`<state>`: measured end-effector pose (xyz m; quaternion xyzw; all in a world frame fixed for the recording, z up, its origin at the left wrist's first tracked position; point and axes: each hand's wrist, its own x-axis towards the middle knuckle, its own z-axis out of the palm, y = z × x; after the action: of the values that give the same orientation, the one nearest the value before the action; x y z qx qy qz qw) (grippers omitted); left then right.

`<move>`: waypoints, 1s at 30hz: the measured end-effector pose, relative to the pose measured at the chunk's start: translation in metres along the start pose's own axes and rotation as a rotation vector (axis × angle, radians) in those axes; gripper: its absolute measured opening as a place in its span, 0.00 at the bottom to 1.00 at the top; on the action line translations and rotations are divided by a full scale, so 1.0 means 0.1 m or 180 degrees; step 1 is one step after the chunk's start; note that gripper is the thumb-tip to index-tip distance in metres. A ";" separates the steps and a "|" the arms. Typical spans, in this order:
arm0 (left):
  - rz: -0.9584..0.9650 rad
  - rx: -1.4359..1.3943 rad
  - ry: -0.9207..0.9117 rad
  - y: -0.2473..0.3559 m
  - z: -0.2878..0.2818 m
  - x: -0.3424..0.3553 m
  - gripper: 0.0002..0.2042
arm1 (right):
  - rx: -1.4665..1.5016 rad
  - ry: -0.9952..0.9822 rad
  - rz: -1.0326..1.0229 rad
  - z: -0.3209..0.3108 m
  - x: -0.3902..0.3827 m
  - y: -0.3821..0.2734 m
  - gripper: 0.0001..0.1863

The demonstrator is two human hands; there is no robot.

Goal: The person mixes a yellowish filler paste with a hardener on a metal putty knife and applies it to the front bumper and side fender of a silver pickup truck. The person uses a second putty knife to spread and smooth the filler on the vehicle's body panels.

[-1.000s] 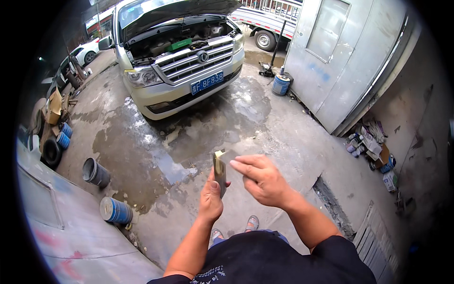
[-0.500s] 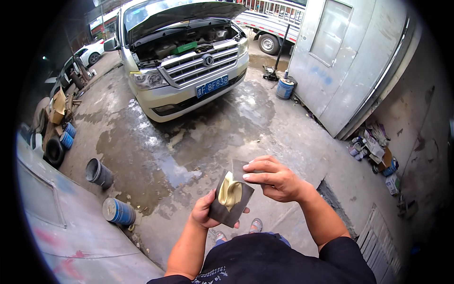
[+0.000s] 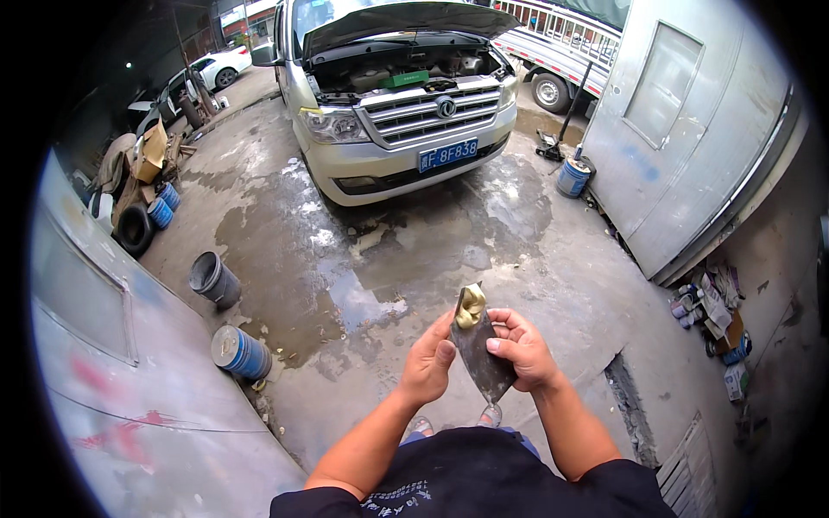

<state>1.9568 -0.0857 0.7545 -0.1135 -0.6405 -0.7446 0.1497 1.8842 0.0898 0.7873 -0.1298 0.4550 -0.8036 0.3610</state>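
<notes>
My right hand (image 3: 524,350) is closed on a dark, flat putty spreader (image 3: 488,363), its thumb on the face turned up to me. Soft, pale yellow putty (image 3: 471,308) sits in a folded lump at the far end. My left hand (image 3: 429,361) is closed at the left side of the dark plates, thumb bent inward. A second spreader seems to lie edge-on against the first; its outline is mostly hidden, so I cannot tell exactly how the two meet.
A van (image 3: 406,129) with its hood raised stands ahead, a green box (image 3: 404,79) in its engine bay. At left are a dark bucket (image 3: 216,281), a blue drum (image 3: 242,352) and a tire (image 3: 135,230). A wet patch (image 3: 358,298) marks the floor; a trench (image 3: 630,410) lies right.
My hands have come together, and the plate has turned narrower and more upright. The putty, spread over the plate before, is now bunched at its far end. The view has shifted left.
</notes>
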 end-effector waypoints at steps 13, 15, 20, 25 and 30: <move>-0.1448 -0.3913 -0.0983 0.05 -0.71 -0.36 0.31 | -0.3078 -0.1553 -0.1566 0.46 0.33 -0.34 0.25; -0.1372 -0.3873 -0.0904 0.02 -0.72 -0.36 0.31 | -0.3715 -0.1359 -0.1455 0.33 0.44 -0.33 0.24; -0.0915 -0.2512 0.0465 0.06 -0.53 -0.05 0.28 | -0.4507 0.0090 -0.2436 0.35 0.64 -0.37 0.21; -0.0366 -0.1374 0.1034 -0.25 -0.57 0.18 0.28 | -0.4421 -0.0555 -0.2377 0.32 0.78 0.05 0.21; -0.0125 -0.0347 0.1235 -0.41 -0.47 0.42 0.29 | -0.4010 -0.0606 -0.2397 0.31 1.08 -0.30 0.21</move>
<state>1.9041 -0.1301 0.7248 0.0366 -0.5606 -0.7888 0.2494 1.8107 0.0050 0.8165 -0.5289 0.7213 -0.4450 -0.0442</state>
